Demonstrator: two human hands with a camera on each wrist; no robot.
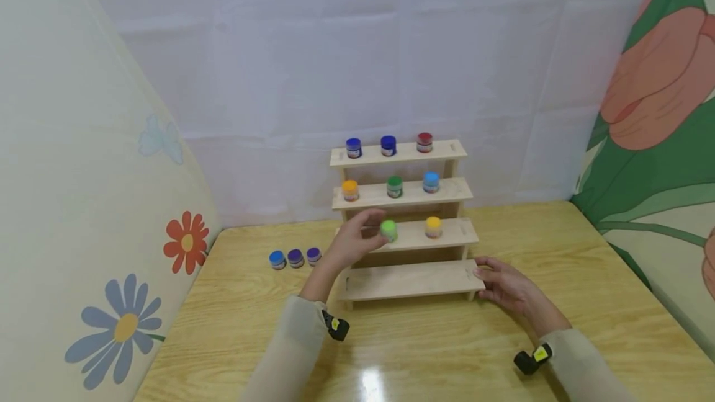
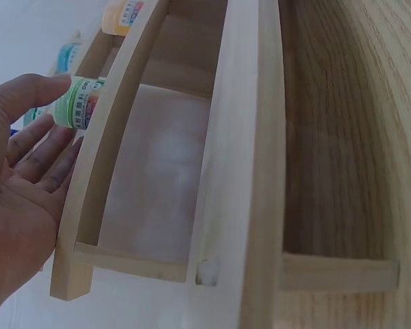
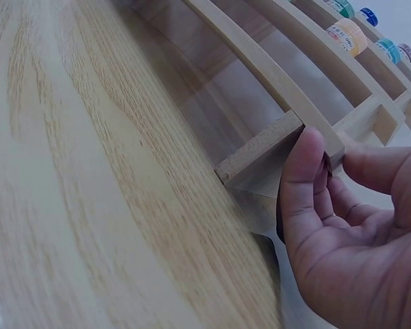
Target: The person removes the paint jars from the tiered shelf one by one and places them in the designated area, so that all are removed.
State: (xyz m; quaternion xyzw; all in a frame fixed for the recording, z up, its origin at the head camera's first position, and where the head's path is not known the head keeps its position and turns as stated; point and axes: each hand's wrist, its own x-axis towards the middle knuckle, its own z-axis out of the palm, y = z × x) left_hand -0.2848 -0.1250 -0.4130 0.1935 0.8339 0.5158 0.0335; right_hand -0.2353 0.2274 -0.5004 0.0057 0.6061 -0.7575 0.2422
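Observation:
A four-tier wooden stepped rack [image 1: 408, 281] stands on the table. My left hand [image 1: 354, 239] pinches a small light green paint jar [image 1: 389, 231] on its second tier from the bottom; in the left wrist view the thumb [image 2: 44, 88] lies against the jar's lid, and the index finger is mostly hidden. A yellow paint jar [image 1: 433, 227] stands to the right on that tier. My right hand [image 1: 511, 287] grips the right end of the lowest tier; the right wrist view shows thumb and fingers [image 3: 303, 181] on either side of the board.
The third tier holds orange [image 1: 350, 190], green [image 1: 394, 187] and light blue [image 1: 431, 182] jars. Two dark blue jars [image 1: 388, 146] and a red one [image 1: 424, 142] occupy the top. Left of the rack, a blue jar [image 1: 277, 260] and two purple jars [image 1: 295, 258] stand on the table [image 1: 424, 352].

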